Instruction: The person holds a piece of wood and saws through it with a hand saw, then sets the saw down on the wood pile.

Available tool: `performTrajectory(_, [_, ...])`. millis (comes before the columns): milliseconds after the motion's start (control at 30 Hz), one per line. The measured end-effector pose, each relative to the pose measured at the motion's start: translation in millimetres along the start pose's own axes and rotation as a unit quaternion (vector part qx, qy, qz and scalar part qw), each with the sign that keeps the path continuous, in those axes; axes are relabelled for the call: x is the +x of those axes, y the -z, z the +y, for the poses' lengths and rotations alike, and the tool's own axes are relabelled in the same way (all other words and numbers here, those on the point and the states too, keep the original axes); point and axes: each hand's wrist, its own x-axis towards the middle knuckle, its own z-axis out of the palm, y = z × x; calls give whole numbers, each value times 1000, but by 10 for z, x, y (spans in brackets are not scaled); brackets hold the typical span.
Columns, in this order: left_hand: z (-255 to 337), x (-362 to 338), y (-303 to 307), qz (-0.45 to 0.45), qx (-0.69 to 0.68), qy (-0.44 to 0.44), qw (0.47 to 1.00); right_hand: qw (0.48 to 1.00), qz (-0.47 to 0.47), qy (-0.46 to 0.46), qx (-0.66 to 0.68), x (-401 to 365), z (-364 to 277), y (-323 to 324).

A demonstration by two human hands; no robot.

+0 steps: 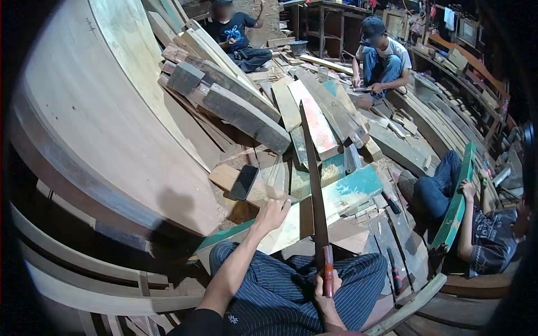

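My right hand is wrapped around the red-brown handle of a hand saw. The long dark blade points up and away from me, crossing over a wooden plank with patches of green paint. This plank lies across in front of my crossed legs. My left hand grips the plank to the left of the blade, its fingers curled at the far edge and partly hidden. Just beyond that hand a black smartphone rests on a pale wood block.
A large curved wooden panel fills the left side. Stacked beams and offcuts lie ahead. Tools with red-black handles lie right. One person holds a green beam nearby; two others sit farther back.
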Motion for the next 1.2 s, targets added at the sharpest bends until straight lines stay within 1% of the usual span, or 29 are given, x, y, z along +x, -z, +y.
performTrajectory(33, [-16,9,-6,-5,5,2,1000,1000,0,13,-13,4,10,-3])
performTrajectory(67, [-28,14,-11,-11,11,4,1000,1000,5,26,1,12,22,-4])
performTrajectory(167, [87,-14,54,-6,-1,10,1000,1000,-2,-4,12,-31,69,-4])
performTrajectory(267, [39,0,29,-8,18,8,1000,1000,9,-10,27,38,-102,-1])
performTrajectory(367, [37,-1,22,2,6,7,1000,1000,11,6,-6,60,-143,8])
performTrajectory(467, [4,-2,-5,11,-1,-1,1000,1000,3,-2,-12,62,-164,20])
performTrajectory(567, [1,-5,-2,14,-2,-14,1000,1000,9,11,-20,83,-198,13])
performTrajectory(667, [26,-13,7,17,-8,-5,1000,1000,8,-16,7,67,-182,9])
performTrajectory(767, [-7,5,1,-4,7,1,1000,1000,13,-1,-3,68,-159,11])
performTrajectory(867, [-7,-3,-21,19,-11,-7,1000,1000,-1,-10,-19,46,-122,25])
performTrajectory(967, [-17,-1,-9,2,9,-8,1000,1000,3,-22,21,2,-38,5])
performTrajectory(1000, [-34,6,-16,3,10,-7,1000,1000,-4,-23,2,31,-100,25])
performTrajectory(1100, [-41,2,-30,9,7,-3,1000,999,6,12,-52,91,-250,46])
performTrajectory(1200, [15,-16,3,21,1,-2,1000,1000,-2,-14,-13,54,-162,33])
